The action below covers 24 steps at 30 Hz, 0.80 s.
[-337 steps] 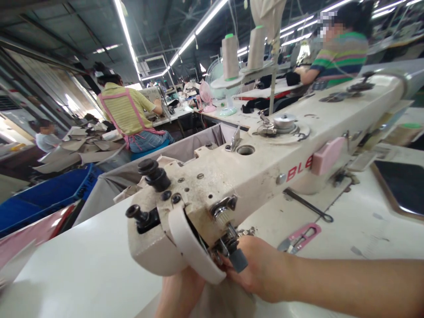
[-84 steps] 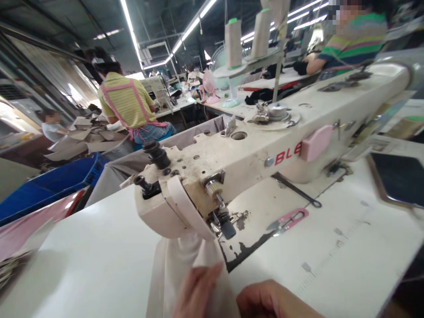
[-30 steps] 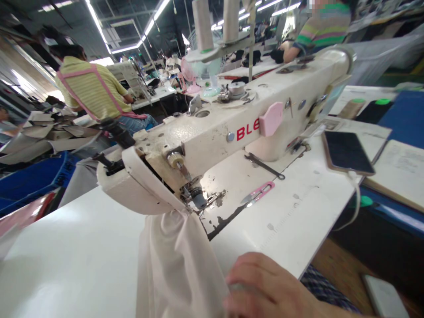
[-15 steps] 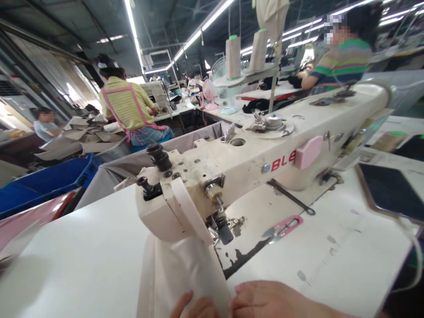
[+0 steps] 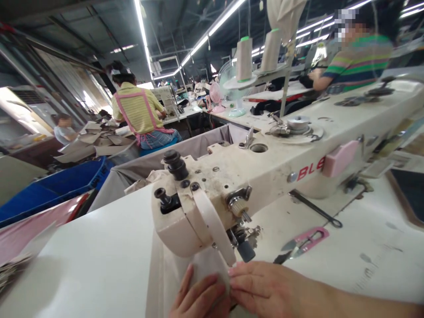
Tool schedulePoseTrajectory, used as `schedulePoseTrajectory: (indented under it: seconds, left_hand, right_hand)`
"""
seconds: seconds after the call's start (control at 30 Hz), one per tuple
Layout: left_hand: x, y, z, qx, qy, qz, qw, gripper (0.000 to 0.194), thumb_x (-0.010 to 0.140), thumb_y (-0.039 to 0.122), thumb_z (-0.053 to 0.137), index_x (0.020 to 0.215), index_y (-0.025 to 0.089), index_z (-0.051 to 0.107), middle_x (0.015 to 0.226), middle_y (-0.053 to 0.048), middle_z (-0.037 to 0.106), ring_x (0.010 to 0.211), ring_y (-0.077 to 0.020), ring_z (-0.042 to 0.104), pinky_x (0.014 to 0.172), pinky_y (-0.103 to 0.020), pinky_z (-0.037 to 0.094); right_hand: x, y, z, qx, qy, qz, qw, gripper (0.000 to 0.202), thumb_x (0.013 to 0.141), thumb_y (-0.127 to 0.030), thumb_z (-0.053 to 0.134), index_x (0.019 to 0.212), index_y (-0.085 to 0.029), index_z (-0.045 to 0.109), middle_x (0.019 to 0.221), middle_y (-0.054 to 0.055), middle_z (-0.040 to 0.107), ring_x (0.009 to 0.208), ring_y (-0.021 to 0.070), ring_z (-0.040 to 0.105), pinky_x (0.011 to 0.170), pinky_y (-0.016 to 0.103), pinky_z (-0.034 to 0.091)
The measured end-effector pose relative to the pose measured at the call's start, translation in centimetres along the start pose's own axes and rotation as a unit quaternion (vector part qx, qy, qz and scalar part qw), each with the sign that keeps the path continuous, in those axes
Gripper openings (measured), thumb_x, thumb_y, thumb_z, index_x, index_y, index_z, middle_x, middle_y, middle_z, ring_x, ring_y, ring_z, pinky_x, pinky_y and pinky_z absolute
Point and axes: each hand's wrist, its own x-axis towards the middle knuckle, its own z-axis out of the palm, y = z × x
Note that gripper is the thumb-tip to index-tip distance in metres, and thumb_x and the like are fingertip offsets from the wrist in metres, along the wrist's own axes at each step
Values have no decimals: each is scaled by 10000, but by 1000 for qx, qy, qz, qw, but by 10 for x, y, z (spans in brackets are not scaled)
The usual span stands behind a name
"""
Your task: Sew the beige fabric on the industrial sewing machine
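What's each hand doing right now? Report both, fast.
Left hand: open, fingers flat on the pale fabric under the sewing machine.
Right hand: open, fingertips pressing the same fabric beside the needle area.

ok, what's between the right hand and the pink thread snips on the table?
Head view: only bare white table between the right hand and the pink thread snips; the presser foot assembly stands just left of that gap.

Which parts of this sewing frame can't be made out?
Head view:
- Needle and presser foot: hidden behind the machine head.
- Left hand: cut off by the bottom edge.
- Cloth: its far end hidden under the machine.
- Red lettering: partly covered by a pink tag.
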Motion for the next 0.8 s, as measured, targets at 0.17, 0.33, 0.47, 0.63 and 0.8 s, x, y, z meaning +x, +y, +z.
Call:
schedulePoseTrajectory:
  seconds: [0.17, 0.33, 0.47, 0.63, 0.8]
  left_hand:
    - [2, -21, -6, -19, -72, 16, 997, 281, 924, 303, 479, 1171, 247, 600, 1131, 52, 675, 1210, -121, 512, 1180, -348, 83]
    - [19, -23, -13, -112, -128, -110, 979, 306, 902, 207, 450, 1185, 246, 558, 1169, -20, 646, 1138, -134, 559, 975, -250, 435]
    - [21, -22, -13, -142, -148, -220, 954, 301, 899, 213, 454, 1179, 268, 549, 1102, -44, 657, 1013, -163, 624, 877, -288, 505]
    - [16, -29, -6, -161, -168, -300, 925, 210, 902, 277, 471, 1067, 248, 597, 992, -29, 699, 908, -163, 665, 785, -271, 536]
    - [18, -35, -17, -22, -183, -352, 917, 270, 908, 322, 428, 894, 181, 657, 912, -79, 697, 894, -242, 649, 770, -385, 537]
  right_hand:
    - [1, 2, 3, -17, 36, 80, 996, 363, 891, -108, 393, 1205, -54, 568, 1166, 150, 632, 1122, 245, 566, 1105, 399, 321]
    - [3, -1, -5, -15, -10, 131, 991, 396, 905, -140, 395, 1274, -61, 515, 1244, 154, 586, 1183, 253, 521, 1125, 447, 258]
    - [2, -2, -7, 14, -12, 142, 990, 410, 912, -172, 438, 1306, -75, 497, 1286, 152, 555, 1193, 249, 513, 1137, 451, 223]
    - [5, 1, -10, 39, -59, 144, 987, 464, 885, -153, 463, 1338, -51, 462, 1349, 162, 490, 1260, 275, 441, 1132, 474, 223]
    - [-4, -2, -3, 152, 28, 158, 975, 505, 801, -102, 490, 1305, -63, 502, 1309, 178, 523, 1254, 263, 444, 1105, 416, 303]
